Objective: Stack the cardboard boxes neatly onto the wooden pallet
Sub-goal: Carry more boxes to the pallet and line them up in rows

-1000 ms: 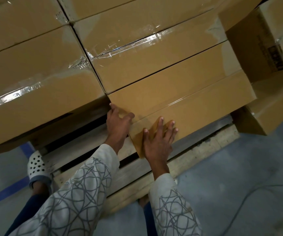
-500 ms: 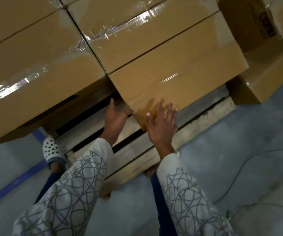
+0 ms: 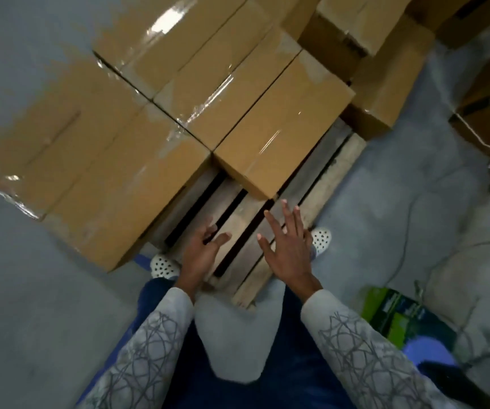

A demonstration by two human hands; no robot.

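overhanging the left edge of the slatted wooden pallet [image 3: 338, 163], seemingly, the large taped brown cardboard box [image 3: 114, 184] could tip if loaded. the left hand [image 3: 202, 252] hovers open and empty over the pallet's bare near corner. the smaller tan cardboard box [image 3: 282, 125] sits by the right edge; its glossy tape may let upper boxes slide. the right hand [image 3: 288, 246] is spread, empty. both palms pressed that box earlier; now they're clear.

Dim, bluish indoor light, with white glare streaks along the clear tape [image 3: 208, 98] on the cardboard boxes [image 3: 282, 119]. Motion blur smears the boxes at left and softens the left hand [image 3: 202, 255] and right hand [image 3: 289, 252]. Straight lines bow toward the edges, and the floor [image 3: 31, 305] looks blotchy.
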